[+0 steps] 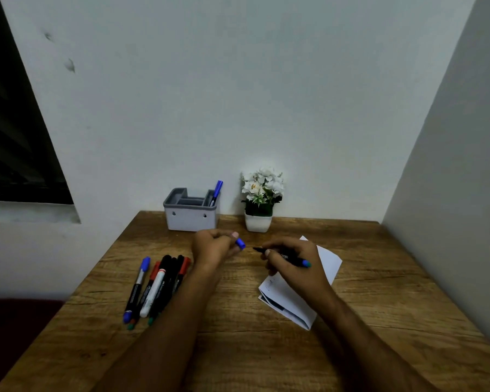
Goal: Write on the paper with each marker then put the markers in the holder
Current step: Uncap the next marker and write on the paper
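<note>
My right hand (pixel 292 260) grips an uncapped black marker (pixel 290 256) with a blue end, its tip pointing left, above the folded white paper (pixel 292 302). My left hand (pixel 214 246) pinches the marker's blue cap (pixel 240 243) a short way from the tip. A grey and white holder (pixel 191 212) stands at the back of the wooden table (pixel 238 335), with one blue marker (pixel 216 192) upright in its right compartment. Several capped markers (pixel 156 287) with blue, red and black caps lie side by side at the left.
A small white pot of white flowers (pixel 260 199) stands right of the holder against the wall. A second wall closes the table's right side. The table's left edge drops off toward a dark red surface (pixel 17 321).
</note>
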Tool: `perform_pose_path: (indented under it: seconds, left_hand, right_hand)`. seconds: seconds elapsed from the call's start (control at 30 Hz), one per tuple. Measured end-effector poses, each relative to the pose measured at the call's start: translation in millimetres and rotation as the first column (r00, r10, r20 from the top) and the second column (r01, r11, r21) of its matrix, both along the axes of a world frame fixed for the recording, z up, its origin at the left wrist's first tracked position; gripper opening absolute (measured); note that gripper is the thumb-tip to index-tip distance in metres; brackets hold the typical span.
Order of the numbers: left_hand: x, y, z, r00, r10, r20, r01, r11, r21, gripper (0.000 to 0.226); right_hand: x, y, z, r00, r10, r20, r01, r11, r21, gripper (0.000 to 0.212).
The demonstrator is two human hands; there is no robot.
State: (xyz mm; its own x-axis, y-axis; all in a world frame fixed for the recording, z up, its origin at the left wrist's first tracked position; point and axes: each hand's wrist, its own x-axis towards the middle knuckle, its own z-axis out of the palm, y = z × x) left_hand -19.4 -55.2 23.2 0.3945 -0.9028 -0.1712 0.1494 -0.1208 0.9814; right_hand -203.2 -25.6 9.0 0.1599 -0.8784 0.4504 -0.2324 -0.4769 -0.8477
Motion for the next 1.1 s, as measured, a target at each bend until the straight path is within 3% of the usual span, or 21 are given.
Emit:
perform_pose_path:
  seconds: [0.1, 0.2, 0.47, 0.6, 0.8, 0.97, 1.1]
  left_hand:
    - [-2.4, 5.7, 1.2, 0.950, -0.027, -0.311, 0.047, 0.997, 0.058, 0.010]
    - [-5.1, 10.4, 0.7, 0.915, -0.032, -0.402, 0.069, 0.995, 0.077, 0.010]
    - [-8.1, 16.1, 1.9, 0.879, -0.027, -0.476, 0.079, 0.993, 0.088, 0.022]
    - [-6.8, 18.0, 3.4, 0.877, -0.064, -0.475, 0.121, 0.989, 0.090, 0.026]
    - [-14.0, 23.4, 6.0, 0.871, -0.089, -0.482, 0.139, 0.988, 0.068, 0.014]
    - [-15.3, 17.5, 9.3, 0.874, -0.020, -0.486, 0.053, 0.997, 0.054, 0.018]
    - [-8.6, 13.5, 10.6, 0.888, -0.086, -0.451, 0.095, 0.995, -0.003, 0.021]
  right_hand:
    - [5.8, 0.0, -3.7, 1.000, 0.003, -0.015, -0.003, 1.000, -0.006, 0.015]
    - [8.2, -0.9, -5.3, 1.000, -0.008, -0.026, 0.008, 1.000, -0.009, 0.015]
    - [10.9, -1.4, -4.5, 1.000, -0.004, 0.017, 0.004, 1.000, 0.001, 0.008]
    - [12.2, -4.5, -8.1, 0.999, 0.006, -0.041, -0.008, 0.998, -0.060, 0.006]
    - [16.8, -12.4, -12.7, 1.000, 0.008, -0.022, -0.009, 0.997, -0.070, 0.009]
    - [24.6, -17.5, -7.3, 1.000, -0.004, 0.021, 0.005, 0.998, -0.069, 0.004]
    - [30.1, -22.6, -0.5, 0.999, 0.031, 0.020, -0.029, 0.996, -0.087, 0.001]
